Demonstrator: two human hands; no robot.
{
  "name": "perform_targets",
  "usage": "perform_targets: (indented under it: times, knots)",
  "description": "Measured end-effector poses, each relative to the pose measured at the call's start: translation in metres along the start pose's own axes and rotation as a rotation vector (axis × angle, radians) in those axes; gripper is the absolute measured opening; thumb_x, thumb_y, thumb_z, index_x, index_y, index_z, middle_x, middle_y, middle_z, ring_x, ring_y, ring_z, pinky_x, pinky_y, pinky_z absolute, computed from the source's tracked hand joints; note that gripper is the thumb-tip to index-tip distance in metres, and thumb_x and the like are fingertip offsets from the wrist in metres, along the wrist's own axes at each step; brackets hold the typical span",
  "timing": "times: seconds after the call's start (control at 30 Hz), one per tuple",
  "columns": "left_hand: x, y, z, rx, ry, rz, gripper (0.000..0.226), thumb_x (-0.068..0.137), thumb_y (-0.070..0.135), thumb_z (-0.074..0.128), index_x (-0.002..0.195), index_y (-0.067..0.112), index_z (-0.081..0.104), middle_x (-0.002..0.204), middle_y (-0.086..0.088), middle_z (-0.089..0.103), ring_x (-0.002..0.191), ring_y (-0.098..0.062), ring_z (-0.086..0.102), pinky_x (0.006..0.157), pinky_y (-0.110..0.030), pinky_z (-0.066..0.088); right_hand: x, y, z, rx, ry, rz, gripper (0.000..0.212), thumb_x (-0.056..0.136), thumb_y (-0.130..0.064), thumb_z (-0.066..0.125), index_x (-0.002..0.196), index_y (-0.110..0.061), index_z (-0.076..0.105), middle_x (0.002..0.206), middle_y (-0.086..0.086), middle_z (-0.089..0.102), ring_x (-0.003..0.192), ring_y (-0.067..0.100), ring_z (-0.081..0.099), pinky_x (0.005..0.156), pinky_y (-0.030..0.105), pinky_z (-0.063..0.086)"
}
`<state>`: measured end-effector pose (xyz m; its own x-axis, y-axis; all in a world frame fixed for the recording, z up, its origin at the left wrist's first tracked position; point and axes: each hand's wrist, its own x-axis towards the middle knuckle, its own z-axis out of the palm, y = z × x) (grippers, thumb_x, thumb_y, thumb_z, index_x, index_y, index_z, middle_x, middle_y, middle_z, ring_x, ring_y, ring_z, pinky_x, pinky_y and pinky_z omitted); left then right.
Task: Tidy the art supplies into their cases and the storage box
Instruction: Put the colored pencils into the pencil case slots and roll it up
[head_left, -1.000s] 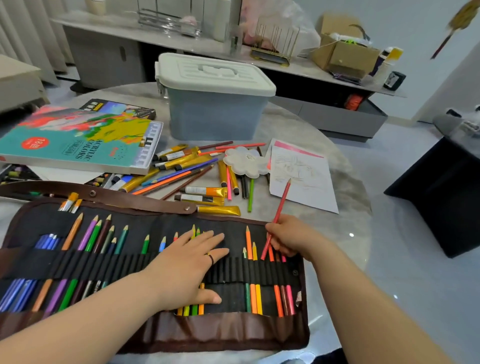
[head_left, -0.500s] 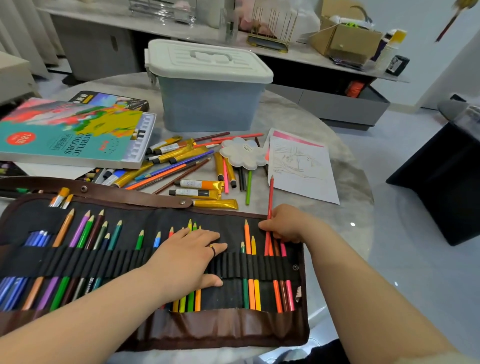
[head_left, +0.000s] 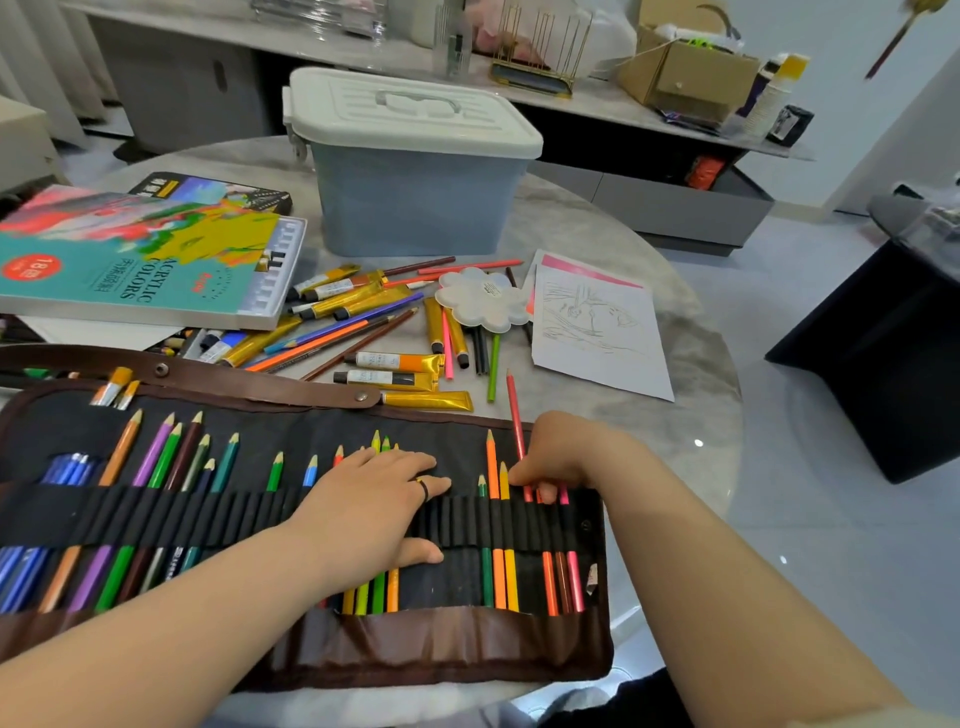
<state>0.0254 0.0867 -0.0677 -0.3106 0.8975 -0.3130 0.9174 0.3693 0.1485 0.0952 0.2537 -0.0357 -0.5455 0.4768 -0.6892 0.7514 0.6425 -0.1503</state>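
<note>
Obs.: right hand (head_left: 561, 457) at the right end of the open pencil roll (head_left: 260, 431). Its fingers (head_left: 530, 473) are clamped on the lower part of a red pencil (head_left: 514, 410). The pencil stands nearly upright, top leaning slightly left, lower end at the elastic loops (head_left: 467, 519).

Left hand (head_left: 374, 499) lies palm-down mid-roll, fingers straight and together, pressing the cloth flat, holding nothing.

Judgement: seating step. Aim the pencil's end into one free loop, then slide it along the loop's line. The flat hand should brace the cloth so the strip does not bunch.

Loose pencils (head_left: 332, 338) and paint tubes (head_left: 395, 361) lie on the desk (head_left: 597, 228) beyond the roll. Storage box (head_left: 415, 197) at the far side, lid on.
</note>
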Motion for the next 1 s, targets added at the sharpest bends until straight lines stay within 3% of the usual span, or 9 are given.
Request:
perform_targets:
  times: [0.1, 0.23, 0.4, 0.53, 0.67, 0.77, 0.87, 1.0]
  knots:
    - [0.0, 0.0, 0.0, -0.002, 0.002, 0.008, 0.069, 0.088, 0.055, 0.044, 0.146, 0.031, 0.016, 0.155, 0.01, 0.011, 0.143, -0.013, 0.012, 0.116, -0.029, 0.008, 0.003, 0.002, -0.003, 0.025, 0.002, 0.017, 0.034, 0.091, -0.029, 0.054, 0.062, -0.012, 0.048, 0.028, -0.006, 0.049, 0.051, 0.009, 0.044, 0.053, 0.022, 0.034]
    - [0.0, 0.0, 0.002, 0.0, 0.001, 0.01, 0.069, 0.089, 0.055, 0.043, 0.147, 0.031, 0.014, 0.155, 0.01, 0.009, 0.143, -0.013, 0.01, 0.116, -0.029, 0.007, 0.021, 0.0, -0.002, 0.117, 0.313, -0.004, 0.038, 0.089, -0.034, 0.05, 0.058, -0.015, 0.041, 0.058, 0.0, 0.048, 0.065, 0.019, 0.049, 0.05, 0.022, 0.031]
    - [0.0, -0.001, 0.001, -0.002, 0.001, 0.013, 0.069, 0.088, 0.055, 0.043, 0.147, 0.031, 0.014, 0.155, 0.01, 0.009, 0.143, -0.013, 0.01, 0.116, -0.029, 0.006, 0.038, -0.005, 0.016, 0.223, 0.49, 0.007, 0.039, 0.092, -0.031, 0.046, 0.058, -0.017, 0.033, 0.065, 0.002, 0.044, 0.075, 0.024, 0.049, 0.047, 0.023, 0.026]
    - [0.001, -0.001, 0.0, -0.011, 0.004, 0.011, 0.07, 0.087, 0.055, 0.044, 0.146, 0.031, 0.016, 0.155, 0.011, 0.011, 0.142, -0.013, 0.012, 0.115, -0.029, 0.008, 0.039, -0.006, 0.008, 0.221, 0.447, 0.022, 0.035, 0.089, -0.021, 0.05, 0.058, -0.015, 0.034, 0.06, 0.002, 0.04, 0.062, 0.02, 0.045, 0.046, 0.023, 0.027]
    - [0.0, -0.001, 0.0, -0.012, 0.007, 0.011, 0.069, 0.087, 0.055, 0.045, 0.146, 0.031, 0.017, 0.154, 0.011, 0.011, 0.142, -0.012, 0.012, 0.115, -0.029, 0.009, 0.034, -0.005, 0.008, 0.185, 0.436, 0.021, 0.032, 0.087, -0.018, 0.052, 0.061, -0.016, 0.033, 0.063, 0.0, 0.039, 0.07, 0.022, 0.047, 0.046, 0.023, 0.026]
    - [0.0, -0.001, 0.0, -0.018, 0.009, 0.012, 0.069, 0.087, 0.055, 0.045, 0.146, 0.031, 0.018, 0.154, 0.011, 0.012, 0.142, -0.012, 0.013, 0.115, -0.029, 0.008, 0.028, -0.006, 0.008, 0.113, 0.343, 0.027, 0.032, 0.086, -0.019, 0.052, 0.06, -0.013, 0.035, 0.061, 0.001, 0.04, 0.055, 0.016, 0.041, 0.046, 0.023, 0.027]
    - [0.0, -0.001, 0.001, -0.024, 0.012, 0.011, 0.069, 0.087, 0.055, 0.046, 0.146, 0.031, 0.018, 0.154, 0.011, 0.012, 0.142, -0.012, 0.013, 0.115, -0.029, 0.009, 0.016, -0.005, 0.004, 0.005, 0.19, 0.007, 0.033, 0.087, -0.02, 0.052, 0.058, -0.011, 0.04, 0.057, 0.002, 0.045, 0.052, 0.014, 0.04, 0.05, 0.023, 0.032]
    - [0.0, -0.001, 0.0, -0.026, 0.016, 0.009, 0.069, 0.086, 0.055, 0.046, 0.146, 0.032, 0.019, 0.154, 0.01, 0.013, 0.142, -0.013, 0.014, 0.115, -0.029, 0.01, -0.001, 0.001, 0.001, -0.055, 0.006, -0.015, 0.035, 0.09, -0.019, 0.048, 0.056, -0.012, 0.047, 0.026, -0.004, 0.046, 0.047, 0.009, 0.041, 0.052, 0.02, 0.033]
